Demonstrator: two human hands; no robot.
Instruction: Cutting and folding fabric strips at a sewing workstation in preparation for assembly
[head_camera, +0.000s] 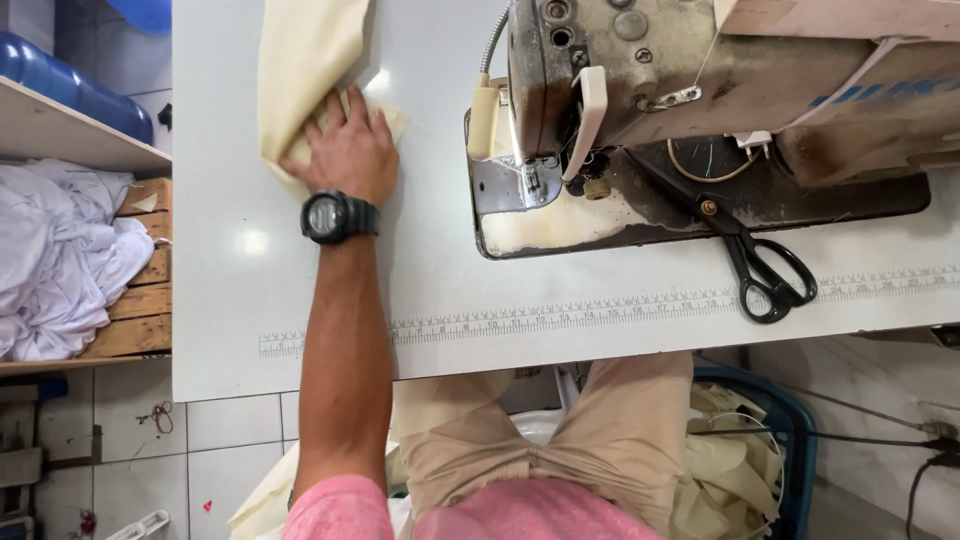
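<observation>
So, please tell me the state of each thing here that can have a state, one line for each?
Left hand: flat, pressing on the cream fabric.
Cream fabric: folded and bunched, lying on the white table.
Scissors: shut, lying partly on the machine bed.
Sewing machine: no fabric under the needle.
White cloth: crumpled in a heap on the wooden shelf.
Right hand: not in view.
</observation>
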